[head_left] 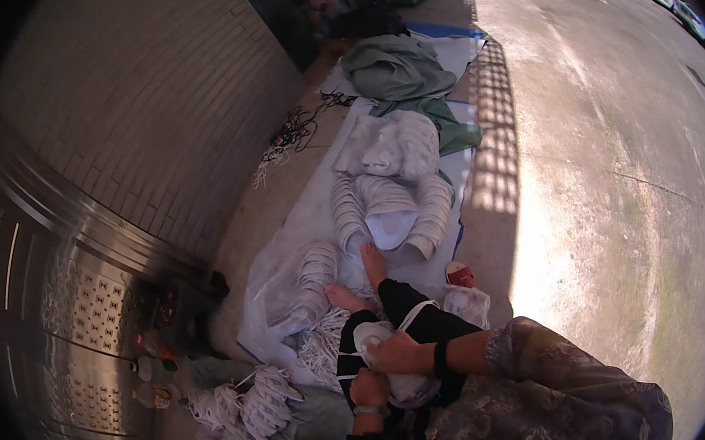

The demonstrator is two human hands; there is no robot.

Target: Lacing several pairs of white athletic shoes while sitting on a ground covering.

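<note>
On my lap, between my black-clad legs, rests a white, rounded fabric piece, perhaps a shoe part. My right hand is closed on its near edge. Just below and to the left, my left hand is curled into a closed grip; what its fingers hold is too small to make out. A white band crosses my right leg near the knee. More white material lies under my hands. Beside my left leg is a heap of loose white laces.
Curved stacks of white pieces lie on a pale sheet beyond my bare feet. White bundles sit at lower left. A red slipper is at right. Green sacks, tangled cords and a brick wall stand farther off.
</note>
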